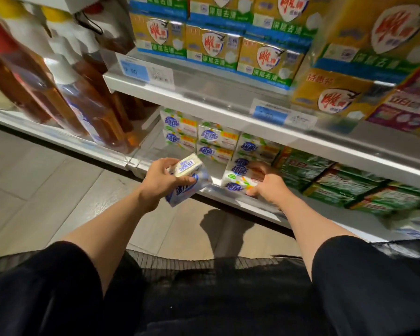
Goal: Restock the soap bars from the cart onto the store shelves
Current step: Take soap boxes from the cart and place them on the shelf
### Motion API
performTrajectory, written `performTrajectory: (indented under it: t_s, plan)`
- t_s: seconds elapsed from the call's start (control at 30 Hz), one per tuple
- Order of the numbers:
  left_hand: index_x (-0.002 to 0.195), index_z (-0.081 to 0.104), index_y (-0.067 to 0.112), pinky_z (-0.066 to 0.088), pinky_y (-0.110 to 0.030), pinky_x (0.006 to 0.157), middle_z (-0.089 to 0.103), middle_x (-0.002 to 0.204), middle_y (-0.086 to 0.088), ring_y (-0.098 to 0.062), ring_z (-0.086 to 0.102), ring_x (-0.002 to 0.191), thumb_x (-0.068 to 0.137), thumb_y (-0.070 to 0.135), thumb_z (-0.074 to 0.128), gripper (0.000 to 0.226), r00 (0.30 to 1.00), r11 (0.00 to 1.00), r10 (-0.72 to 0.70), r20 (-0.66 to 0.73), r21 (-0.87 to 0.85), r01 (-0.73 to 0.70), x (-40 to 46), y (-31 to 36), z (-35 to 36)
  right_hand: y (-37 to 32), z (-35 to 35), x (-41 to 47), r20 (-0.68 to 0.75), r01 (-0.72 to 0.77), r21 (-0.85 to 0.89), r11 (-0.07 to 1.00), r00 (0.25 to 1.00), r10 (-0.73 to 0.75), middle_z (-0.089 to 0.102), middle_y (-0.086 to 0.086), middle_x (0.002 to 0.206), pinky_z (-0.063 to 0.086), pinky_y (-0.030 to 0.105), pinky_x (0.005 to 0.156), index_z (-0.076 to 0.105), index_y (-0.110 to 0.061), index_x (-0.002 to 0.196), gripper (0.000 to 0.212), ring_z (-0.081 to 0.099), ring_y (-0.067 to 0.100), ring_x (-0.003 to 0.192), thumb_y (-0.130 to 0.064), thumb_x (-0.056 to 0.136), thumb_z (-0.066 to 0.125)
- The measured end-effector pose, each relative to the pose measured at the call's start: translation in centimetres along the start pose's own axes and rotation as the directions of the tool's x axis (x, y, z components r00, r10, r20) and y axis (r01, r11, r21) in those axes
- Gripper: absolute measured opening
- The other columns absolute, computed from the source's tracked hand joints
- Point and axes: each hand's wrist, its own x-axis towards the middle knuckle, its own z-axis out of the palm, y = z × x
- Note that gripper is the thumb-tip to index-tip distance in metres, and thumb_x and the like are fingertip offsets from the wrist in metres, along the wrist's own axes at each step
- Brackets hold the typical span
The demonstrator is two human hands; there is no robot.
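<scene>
The left hand [161, 178] grips two white soap bars [188, 178] stacked together, held in the air just off the front edge of the lower shelf [230, 195]. The right hand [268, 184] reaches onto that shelf, fingers curled around a white soap pack [239, 177] at the front. Behind it stand stacked white packs [216, 139], green packs [330, 175] lie to the right, and yellow boxes [230, 49] fill the upper shelf [204, 95].

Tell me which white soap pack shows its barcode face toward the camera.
The white soap pack gripped in the left hand, off the shelf. The white packs stacked on the lower shelf all show blue logo fronts.
</scene>
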Motion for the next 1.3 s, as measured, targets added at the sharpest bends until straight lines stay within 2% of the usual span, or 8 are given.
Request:
performTrajectory:
  t_s: [0.1,0.27,0.37,0.47,0.67,0.83,1.13,1.3]
  plan:
    - [0.103,0.064,0.013,0.058,-0.039,0.079,0.07,0.097,-0.011,-0.024,0.069,0.092,0.08,0.003,0.072,0.026,0.997,0.999,0.014,0.078,-0.047,-0.011,-0.6,0.5,0.0,0.8,0.6,0.5,0.014,0.0,-0.025,1.0,1.0,0.001,0.06,0.011,0.116,0.043,0.025,0.062,0.051,-0.015,0.133,0.063,0.054,0.021,0.091,-0.002,0.076,0.073]
    - [0.102,0.062,0.017,0.058,-0.035,0.08,0.07,0.097,-0.007,-0.02,0.069,0.093,0.082,-0.004,0.067,0.029,0.983,0.996,0.008,0.185,-0.089,0.009,-1.1,1.4,0.8,1.3,0.7,0.0,-0.085,0.128,-0.132,0.983,0.987,-0.14,0.059,0.006,0.126,0.038,0.022,0.086,0.055,-0.008,0.131,0.063,0.054,0.02,0.114,-0.02,0.075,0.08]
    - [0.118,0.062,0.007,0.058,-0.033,0.071,0.071,0.101,-0.01,-0.02,0.07,0.091,0.085,0.006,0.068,0.033,0.957,0.997,0.015,0.29,-0.074,0.007,-1.6,3.0,2.4,0.1,-1.0,-2.4,-0.2,0.212,0.164,0.963,0.964,-0.178,0.067,-0.003,0.101,0.045,0.026,0.079,0.069,-0.009,0.108,0.031,0.06,0.012,0.095,-0.031,0.085,0.07]
    - [0.117,0.065,0.003,0.054,-0.025,0.064,0.073,0.099,-0.011,-0.018,0.07,0.085,0.087,0.015,0.066,0.032,0.904,0.995,0.083,0.419,-0.082,-0.054,-2.8,5.4,5.7,0.1,-3.6,-6.0,0.037,0.113,0.488,0.865,0.988,-0.151,0.072,-0.002,0.098,0.052,0.027,0.083,0.069,-0.022,0.1,0.017,0.065,0.014,0.096,-0.033,0.087,0.068]
    - [0.113,0.066,0.003,0.056,-0.028,0.079,0.073,0.102,-0.007,-0.014,0.068,0.092,0.073,0.015,0.079,0.043,0.787,0.982,0.159,0.596,-0.014,-0.187,-5.8,8.8,15.9,8.2,-9.2,-13.8,-0.058,0.138,0.427,0.894,0.99,-0.125,0.061,0.001,0.119,0.054,0.017,0.075,0.052,-0.016,0.133,0.075,0.057,0.012,0.108,0.002,0.067,0.082]
    - [0.115,0.064,0.011,0.054,-0.038,0.089,0.069,0.112,-0.009,-0.018,0.066,0.101,0.064,0.022,0.081,0.055,0.68,0.939,0.198,0.706,0.064,-0.339,-9.5,9.5,26.4,15.5,-13.6,-19.6,-0.236,0.095,0.36,0.928,0.972,-0.008,0.068,0.005,0.104,0.054,0.019,0.072,0.062,-0.009,0.118,0.066,0.063,0.012,0.091,-0.001,0.058,0.089]
    - [0.144,0.039,0.013,0.033,-0.027,0.109,0.041,0.148,0.0,-0.014,0.04,0.134,0.078,0.033,0.078,0.079,0.8,0.881,0.317,0.51,0.154,-0.447,-8.7,9.4,37.8,25.4,-20.1,-20.2,-0.587,0.11,0.434,0.894,0.788,0.188,0.063,0.001,0.099,0.05,0.016,0.067,0.061,-0.013,0.111,0.068,0.058,0.009,0.084,0.005,0.052,0.089]
    - [0.142,0.041,0.008,0.029,-0.034,0.111,0.041,0.147,-0.009,-0.027,0.036,0.137,0.084,0.028,0.071,0.068,0.754,0.647,0.269,0.6,0.467,-0.603,-6.0,6.5,39.7,28.2,-23.6,-18.1,-0.592,0.108,0.469,0.877,0.775,0.221,0.062,0.0,0.095,0.049,0.012,0.059,0.059,-0.013,0.112,0.069,0.057,0.004,0.079,0.013,0.053,0.084]
